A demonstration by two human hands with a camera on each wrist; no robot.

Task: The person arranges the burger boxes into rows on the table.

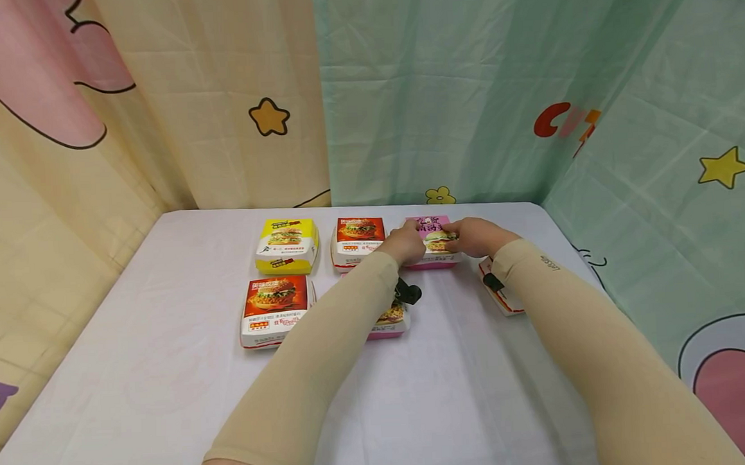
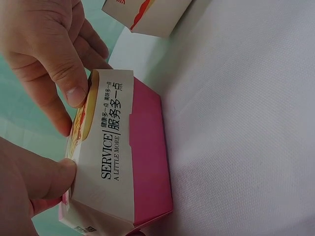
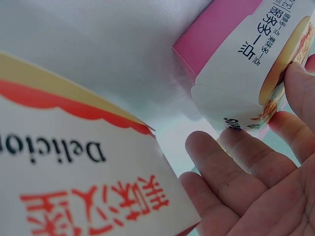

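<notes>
A pink-and-white burger box (image 1: 435, 259) sits at the back of the table between both hands. My left hand (image 1: 404, 243) touches its left end, the thumb (image 2: 61, 177) lying on the top edge. At the right end, my right hand (image 1: 477, 237) rests its thumb (image 2: 76, 96) and forefinger on the top edge. Its other fingers (image 3: 216, 167) are loosely extended beside the box. Close by the right wrist lies a white-and-red burger box (image 1: 503, 299), partly hidden by the sleeve; it looms large in the right wrist view.
Left of the hands stand a red-and-white burger box (image 1: 348, 258) and a yellow one (image 1: 287, 246). In the nearer row are another red-and-white box (image 1: 276, 313) and a pink one (image 1: 386, 327), partly behind the left sleeve. Curtains (image 1: 405, 120) surround the white table (image 1: 167, 380).
</notes>
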